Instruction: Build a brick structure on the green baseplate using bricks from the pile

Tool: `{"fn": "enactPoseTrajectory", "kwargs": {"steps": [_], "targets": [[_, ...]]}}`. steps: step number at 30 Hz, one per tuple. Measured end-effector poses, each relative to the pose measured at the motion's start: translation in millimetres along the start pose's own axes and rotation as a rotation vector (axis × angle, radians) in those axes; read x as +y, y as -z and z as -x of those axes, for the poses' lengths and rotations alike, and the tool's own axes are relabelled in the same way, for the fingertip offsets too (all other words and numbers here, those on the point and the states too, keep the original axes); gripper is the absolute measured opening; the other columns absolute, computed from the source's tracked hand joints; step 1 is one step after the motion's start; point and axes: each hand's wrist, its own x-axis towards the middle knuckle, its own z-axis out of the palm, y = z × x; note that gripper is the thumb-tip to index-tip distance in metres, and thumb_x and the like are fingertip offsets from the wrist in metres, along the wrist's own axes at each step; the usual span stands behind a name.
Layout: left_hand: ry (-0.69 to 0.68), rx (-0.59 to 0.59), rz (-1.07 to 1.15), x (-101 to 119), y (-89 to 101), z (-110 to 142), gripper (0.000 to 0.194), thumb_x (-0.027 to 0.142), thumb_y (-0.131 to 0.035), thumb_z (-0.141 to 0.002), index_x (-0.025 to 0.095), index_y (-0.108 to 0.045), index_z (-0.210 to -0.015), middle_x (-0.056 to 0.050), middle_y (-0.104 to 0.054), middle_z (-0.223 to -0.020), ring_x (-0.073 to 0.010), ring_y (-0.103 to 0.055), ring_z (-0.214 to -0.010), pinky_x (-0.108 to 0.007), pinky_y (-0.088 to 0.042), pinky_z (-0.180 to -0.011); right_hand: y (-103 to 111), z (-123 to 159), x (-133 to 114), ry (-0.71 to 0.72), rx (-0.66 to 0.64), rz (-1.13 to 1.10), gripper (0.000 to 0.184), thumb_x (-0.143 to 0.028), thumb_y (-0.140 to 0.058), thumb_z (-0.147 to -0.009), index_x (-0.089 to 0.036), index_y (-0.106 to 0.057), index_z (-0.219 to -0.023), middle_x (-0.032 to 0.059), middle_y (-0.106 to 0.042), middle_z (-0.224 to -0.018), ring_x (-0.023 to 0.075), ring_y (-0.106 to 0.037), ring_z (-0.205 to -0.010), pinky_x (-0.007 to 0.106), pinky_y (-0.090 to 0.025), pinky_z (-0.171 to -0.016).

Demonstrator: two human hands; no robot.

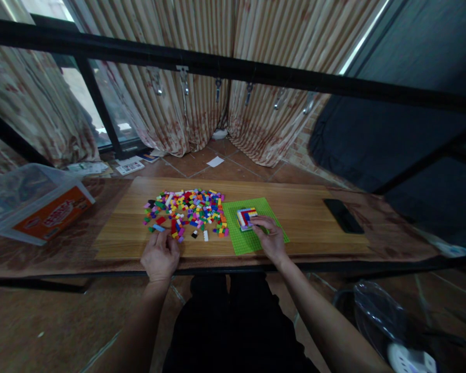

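My left hand (161,255) is at the front left of the board, fingers curled together, with a light blue brick (158,227) at the fingertips. A small square build of layered bricks (245,217), in white, yellow, red and blue, sits on a green studded baseplate (238,243). Over the right side of this build, my right hand (271,237) has its thumb and fingers pinched together. Whatever lies between those fingertips is hidden. Many loose coloured bricks (194,207) are spread beside the baseplate, with a white brick (205,235) near the front.
A wooden board (306,223) lies on a cloth-covered table. On its right end rests a black phone (342,215). A clear plastic bin (39,202) with an orange label stands at the left. A black metal bar (233,66) with hanging clips crosses in front of the curtains.
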Motion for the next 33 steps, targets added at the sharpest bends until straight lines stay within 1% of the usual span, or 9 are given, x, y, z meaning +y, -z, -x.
{"fn": "enactPoseTrajectory", "kwargs": {"steps": [6, 10, 14, 18, 20, 24, 27, 30, 33], "targets": [[-0.013, 0.007, -0.012, 0.0, -0.1, -0.1, 0.025, 0.024, -0.048, -0.085, 0.018, -0.068, -0.099, -0.006, -0.068, -0.091, -0.0194, -0.060, -0.079, -0.029, -0.039, -0.065, 4.8, -1.5, -7.7, 0.154, -0.076, 0.234, 0.014, -0.026, -0.060, -0.086, -0.028, -0.074, -0.088, 0.0023, -0.074, -0.098, 0.0211, -0.060, -0.105, 0.044, -0.046, -0.096], [-0.020, 0.018, -0.019, 0.2, -0.1, 0.1, 0.025, 0.024, -0.048, -0.085, 0.018, -0.067, -0.099, -0.005, -0.068, -0.091, -0.0193, -0.060, -0.079, -0.029, -0.039, -0.065, 8.7, -4.3, -8.3, 0.238, -0.101, 0.260, 0.016, -0.024, -0.058, -0.088, -0.027, -0.074, -0.087, 0.0020, -0.074, -0.095, 0.0207, -0.061, -0.100, 0.042, -0.047, -0.093], [-0.012, 0.024, -0.025, 0.2, -0.4, 0.7, 0.025, 0.024, -0.049, -0.084, 0.019, -0.068, -0.099, -0.005, -0.068, -0.090, -0.0196, -0.060, -0.078, -0.029, -0.039, -0.065, 15.4, -10.7, -8.6, 0.290, -0.190, 0.314, 0.024, -0.018, -0.052, -0.090, -0.027, -0.074, -0.089, 0.0028, -0.073, -0.090, 0.0204, -0.062, -0.096, 0.040, -0.049, -0.088], [-0.008, 0.034, -0.022, 0.5, -0.3, 0.8, 0.025, 0.023, -0.050, -0.083, 0.019, -0.068, -0.100, -0.005, -0.068, -0.091, -0.0196, -0.060, -0.078, -0.029, -0.039, -0.065, 18.3, -17.6, -10.0, 0.375, -0.279, 0.360, 0.027, -0.013, -0.050, -0.089, -0.025, -0.074, -0.093, 0.0045, -0.073, -0.095, 0.0209, -0.060, -0.099, 0.040, -0.049, -0.089], [-0.007, 0.032, -0.019, 1.2, 0.3, 0.5, 0.025, 0.023, -0.050, -0.083, 0.018, -0.068, -0.099, -0.005, -0.068, -0.091, -0.0196, -0.060, -0.078, -0.029, -0.039, -0.065, 19.0, -15.7, -11.9, 0.387, -0.270, 0.365, 0.027, -0.012, -0.049, -0.089, -0.024, -0.073, -0.093, 0.0045, -0.072, -0.096, 0.0210, -0.058, -0.100, 0.040, -0.048, -0.090], [0.004, 0.007, -0.011, 3.3, 2.6, -0.2, 0.025, 0.022, -0.049, -0.082, 0.018, -0.068, -0.099, -0.007, -0.067, -0.089, -0.0203, -0.059, -0.078, -0.029, -0.038, -0.065, 22.8, 14.8, -20.6, 0.241, -0.090, 0.352, 0.022, -0.015, -0.050, -0.090, -0.023, -0.071, -0.096, 0.0052, -0.071, -0.094, 0.0209, -0.059, -0.096, 0.039, -0.048, -0.088], [0.017, -0.005, -0.009, 4.2, 3.4, -0.5, 0.027, 0.022, -0.049, -0.082, 0.017, -0.069, -0.099, -0.007, -0.066, -0.088, -0.0210, -0.059, -0.079, -0.030, -0.038, -0.066, 24.8, 57.9, -30.1, 0.111, -0.059, 0.287, 0.020, -0.018, -0.052, -0.090, -0.022, -0.068, -0.101, 0.0059, -0.069, -0.098, 0.0196, -0.061, -0.096, 0.037, -0.048, -0.088], [0.018, -0.012, -0.011, 4.1, 2.7, -0.6, 0.027, 0.023, -0.048, -0.083, 0.017, -0.069, -0.099, -0.008, -0.066, -0.089, -0.0216, -0.059, -0.080, -0.030, -0.039, -0.066, 22.1, 98.6, -38.4, -0.041, -0.151, 0.213, 0.020, -0.019, -0.050, -0.092, -0.022, -0.067, -0.102, 0.0053, -0.069, -0.095, 0.0172, -0.062, -0.091, 0.031, -0.050, -0.082], [0.029, -0.018, -0.008, 4.3, 2.0, -0.4, 0.028, 0.023, -0.048, -0.083, 0.018, -0.069, -0.101, -0.008, -0.066, -0.091, -0.0218, -0.059, -0.082, -0.030, -0.038, -0.066, 15.3, 121.3, -44.5, -0.117, -0.396, 0.205, 0.022, -0.018, -0.048, -0.092, -0.021, -0.067, -0.101, 0.0052, -0.067, -0.094, 0.0161, -0.062, -0.088, 0.028, -0.050, -0.080]]}}
